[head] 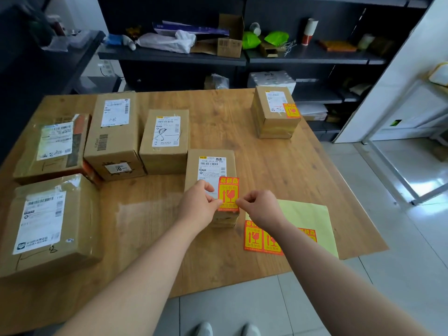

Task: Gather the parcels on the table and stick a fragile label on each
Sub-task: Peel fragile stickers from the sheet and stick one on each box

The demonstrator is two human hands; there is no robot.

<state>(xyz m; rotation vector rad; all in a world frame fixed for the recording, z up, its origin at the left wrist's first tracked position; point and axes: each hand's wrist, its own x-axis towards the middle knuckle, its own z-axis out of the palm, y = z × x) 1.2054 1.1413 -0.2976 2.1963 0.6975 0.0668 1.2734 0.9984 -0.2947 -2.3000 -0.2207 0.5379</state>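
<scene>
A: Six brown cardboard parcels (114, 141) on the wooden counter (230, 117)?
B: Yep. Orange fragile label (292, 110) on the far-right one, three more on the yellow sheet (308, 214). Left hand (198, 204) and right hand (260, 209), knuckles up, each grip pinching a second label (228, 194) atop the middle parcel (211, 163).

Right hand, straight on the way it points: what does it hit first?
The fragile label on the near parcel: the right hand pinches its right edge. Past that, the left hand, pinching the label's left edge. Whether the label is stuck down yet is unclear.
</scene>
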